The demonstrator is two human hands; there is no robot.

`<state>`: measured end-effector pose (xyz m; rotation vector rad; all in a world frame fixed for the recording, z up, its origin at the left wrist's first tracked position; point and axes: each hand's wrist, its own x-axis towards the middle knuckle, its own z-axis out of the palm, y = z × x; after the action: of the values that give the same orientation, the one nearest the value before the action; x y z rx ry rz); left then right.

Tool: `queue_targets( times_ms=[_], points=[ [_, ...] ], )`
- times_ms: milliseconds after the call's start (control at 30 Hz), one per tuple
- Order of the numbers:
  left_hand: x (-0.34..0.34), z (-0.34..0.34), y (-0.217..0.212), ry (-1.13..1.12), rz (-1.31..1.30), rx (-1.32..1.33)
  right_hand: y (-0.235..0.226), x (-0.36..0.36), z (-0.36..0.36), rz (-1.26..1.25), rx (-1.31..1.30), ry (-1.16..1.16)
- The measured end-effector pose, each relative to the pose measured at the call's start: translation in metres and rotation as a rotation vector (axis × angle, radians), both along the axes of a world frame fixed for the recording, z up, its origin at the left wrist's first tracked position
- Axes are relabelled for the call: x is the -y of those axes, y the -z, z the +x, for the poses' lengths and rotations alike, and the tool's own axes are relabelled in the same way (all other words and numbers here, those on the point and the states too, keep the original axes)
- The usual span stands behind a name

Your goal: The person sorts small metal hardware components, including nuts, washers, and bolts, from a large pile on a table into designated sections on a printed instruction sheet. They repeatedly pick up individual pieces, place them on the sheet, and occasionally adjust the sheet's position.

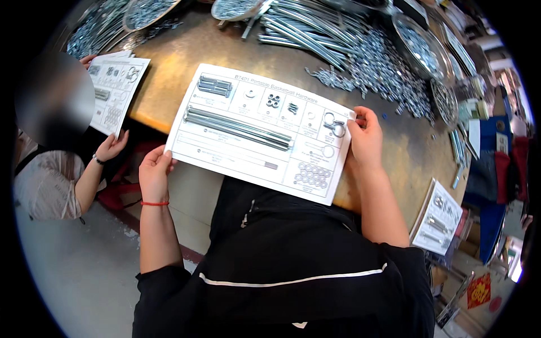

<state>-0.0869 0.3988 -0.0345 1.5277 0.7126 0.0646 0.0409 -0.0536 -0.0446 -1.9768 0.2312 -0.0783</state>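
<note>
Between my two hands stretches a white hardware card (236, 151), tilted down to the right above the table's near edge. Long metal bolts (236, 128) lie across its middle, shorter bolts (214, 85) in its upper left box. Small nuts, screws, rings and clips fill other printed boxes; whether all are real parts or pictures I cannot tell. My left hand (154, 170), with a red cord at the wrist, pinches the card's lower left corner. At the upper right edge, my right hand (366, 138) grips it, thumb on the front and fingers behind.
On the brown table (169, 50), long metal rods (307, 31) and a heap of small fasteners (389, 70) lie at the back. Bowls of parts (420, 45) stand far right. A co-worker's hand (112, 146) holds a similar card (117, 90) at left. Another card (437, 218) rests at right.
</note>
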Motion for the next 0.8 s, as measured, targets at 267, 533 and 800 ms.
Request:
queue_targets(
  times_ms=[267, 533, 800],
  points=[
    [0.121, 0.006, -0.032, 0.702, 0.268, -0.076, 0.004, 0.143, -0.042, -0.179, 0.069, 0.253],
    [0.207, 0.022, -0.046, 1.032, 0.664, -0.040, 0.002, 0.236, -0.056, -0.322, -0.006, 0.340],
    [0.225, 0.046, -0.068, 1.160, 0.901, -0.032, -0.064, 0.144, 0.042, -0.479, 0.196, -0.058]
  ],
)
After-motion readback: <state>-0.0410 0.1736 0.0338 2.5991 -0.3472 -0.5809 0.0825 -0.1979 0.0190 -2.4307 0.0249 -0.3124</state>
